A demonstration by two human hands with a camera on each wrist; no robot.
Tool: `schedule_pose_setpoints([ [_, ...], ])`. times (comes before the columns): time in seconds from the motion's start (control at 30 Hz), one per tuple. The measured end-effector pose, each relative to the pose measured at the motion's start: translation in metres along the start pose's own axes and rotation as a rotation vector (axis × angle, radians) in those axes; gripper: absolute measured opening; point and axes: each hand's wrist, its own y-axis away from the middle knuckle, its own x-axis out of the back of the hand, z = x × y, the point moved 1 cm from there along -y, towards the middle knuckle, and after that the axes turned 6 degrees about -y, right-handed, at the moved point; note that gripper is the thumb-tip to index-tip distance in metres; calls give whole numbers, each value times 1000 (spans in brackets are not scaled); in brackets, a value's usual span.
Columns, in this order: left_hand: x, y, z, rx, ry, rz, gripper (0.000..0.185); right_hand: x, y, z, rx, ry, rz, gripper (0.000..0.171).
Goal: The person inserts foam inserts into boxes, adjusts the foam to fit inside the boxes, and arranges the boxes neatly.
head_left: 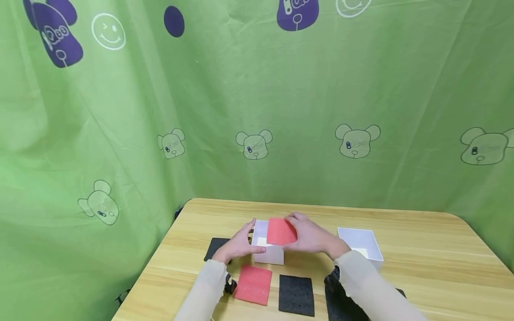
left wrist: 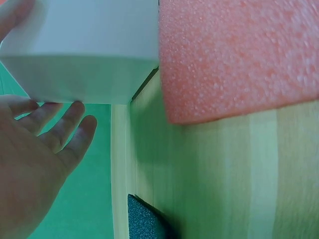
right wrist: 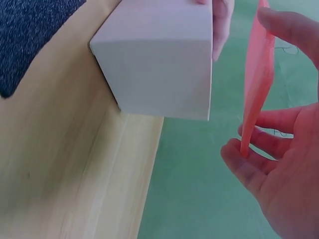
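My left hand (head_left: 240, 244) grips a white open-topped box (head_left: 270, 256) at its left side, thumb on the near wall and fingers along the far side. The left wrist view shows those fingers (left wrist: 79, 137) against the white wall. Above the box opening, my right hand (head_left: 311, 236) holds a thin red foam sheet (head_left: 281, 231) by its edges. The right wrist view catches the sheet (right wrist: 259, 74) nearly edge-on, between thumb and fingers and apart from the box wall (right wrist: 159, 74). Part of the box's inside is hidden behind the sheet.
Another white box (head_left: 361, 243) stands to the right on the wooden table (head_left: 433, 258). A red foam sheet (head_left: 254, 285) and a black one (head_left: 296, 295) lie in front. More black foam lies at the left (head_left: 216, 247) and under the right forearm (head_left: 341, 303).
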Motion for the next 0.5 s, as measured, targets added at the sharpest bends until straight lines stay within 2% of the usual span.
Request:
schedule_pose_setpoints([
  [0.5, 0, 0, -2, -10, 29, -7, 105, -17, -13, -8, -3, 53, -7, 87],
])
